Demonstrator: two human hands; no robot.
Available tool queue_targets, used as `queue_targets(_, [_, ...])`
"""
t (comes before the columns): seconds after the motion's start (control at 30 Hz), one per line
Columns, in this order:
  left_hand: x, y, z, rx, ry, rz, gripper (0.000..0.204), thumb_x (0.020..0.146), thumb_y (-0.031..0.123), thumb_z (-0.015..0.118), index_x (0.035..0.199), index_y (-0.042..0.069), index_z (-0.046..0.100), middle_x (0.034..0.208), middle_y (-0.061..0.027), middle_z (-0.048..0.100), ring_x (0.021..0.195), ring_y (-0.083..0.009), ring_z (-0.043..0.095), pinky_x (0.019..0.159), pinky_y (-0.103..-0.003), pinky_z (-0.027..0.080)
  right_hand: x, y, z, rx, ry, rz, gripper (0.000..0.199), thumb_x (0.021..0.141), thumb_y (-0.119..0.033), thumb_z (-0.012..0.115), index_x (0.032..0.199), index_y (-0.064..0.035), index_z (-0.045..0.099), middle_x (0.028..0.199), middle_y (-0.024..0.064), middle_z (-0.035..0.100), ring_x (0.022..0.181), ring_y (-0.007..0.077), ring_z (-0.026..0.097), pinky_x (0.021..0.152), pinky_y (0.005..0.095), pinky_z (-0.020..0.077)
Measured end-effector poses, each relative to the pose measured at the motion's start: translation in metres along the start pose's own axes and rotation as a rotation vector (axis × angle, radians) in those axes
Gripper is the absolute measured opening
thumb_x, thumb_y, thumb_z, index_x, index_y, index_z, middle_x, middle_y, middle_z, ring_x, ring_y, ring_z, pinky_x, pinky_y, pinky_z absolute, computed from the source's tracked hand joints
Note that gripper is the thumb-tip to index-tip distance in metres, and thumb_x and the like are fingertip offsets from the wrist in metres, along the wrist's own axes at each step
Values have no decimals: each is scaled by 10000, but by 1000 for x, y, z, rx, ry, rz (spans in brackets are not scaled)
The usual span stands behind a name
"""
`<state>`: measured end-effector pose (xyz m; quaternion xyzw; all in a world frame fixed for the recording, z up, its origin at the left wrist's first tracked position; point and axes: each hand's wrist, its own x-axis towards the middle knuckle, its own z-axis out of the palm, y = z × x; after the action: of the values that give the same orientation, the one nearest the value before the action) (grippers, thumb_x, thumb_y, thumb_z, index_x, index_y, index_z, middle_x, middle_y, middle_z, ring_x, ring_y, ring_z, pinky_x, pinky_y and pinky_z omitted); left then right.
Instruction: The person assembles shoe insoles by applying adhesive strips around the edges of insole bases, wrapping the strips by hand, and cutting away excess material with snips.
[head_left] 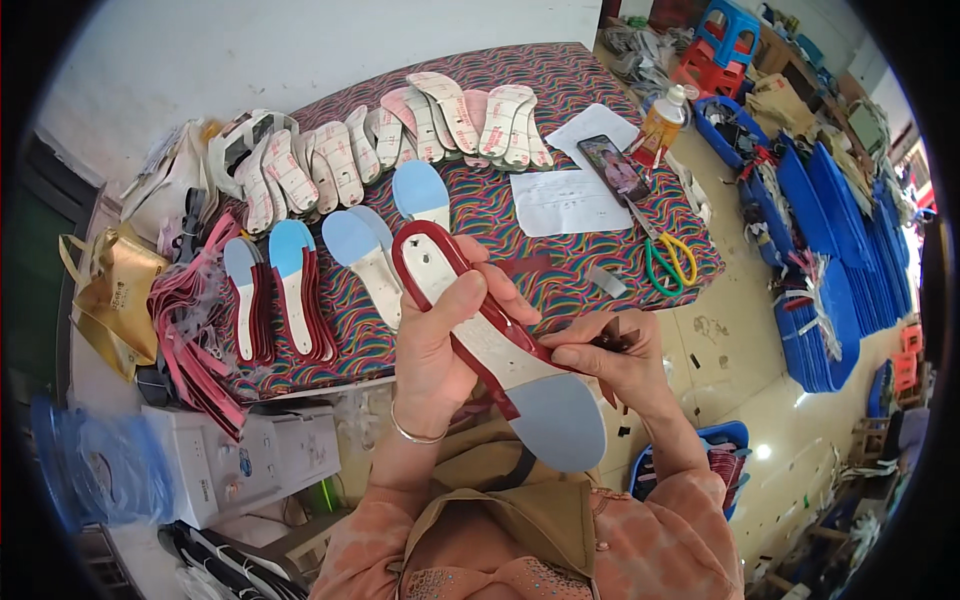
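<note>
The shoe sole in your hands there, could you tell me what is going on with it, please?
A person holds a shoe insole with a dark red edge strip and a pale blue heel pad over their lap. The left hand grips it at the middle; the right hand pinches the red strip beside the heel. More insoles lie on the patterned table, with scissors and a phone.

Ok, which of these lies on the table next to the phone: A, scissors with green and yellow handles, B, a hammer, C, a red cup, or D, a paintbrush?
A: scissors with green and yellow handles lie on the table, just right of and below the phone; none of the other three shows there.
</note>
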<state>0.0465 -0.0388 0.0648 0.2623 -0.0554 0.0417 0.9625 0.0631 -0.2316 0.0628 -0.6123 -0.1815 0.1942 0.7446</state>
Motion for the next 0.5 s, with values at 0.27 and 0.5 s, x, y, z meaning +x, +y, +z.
queue_targets(0.27, [2,-1,0,44,36,-46,193,906,91,600,1085,48,540,802,-109,625,654,-231,622,571,-380,512,7,-1,-7,-152,-108,29,122,840,-40,699,949,14,712,742,3,672,659,24,573,555,208,462])
queue_targets(0.5, [7,0,0,44,77,-169,185,987,249,501,1083,92,502,713,15,435,565,-113,400,536,-284,338,16,5,1,-515,-108,-169,81,806,-49,691,844,11,651,620,48,605,555,81,560,508,274,440])
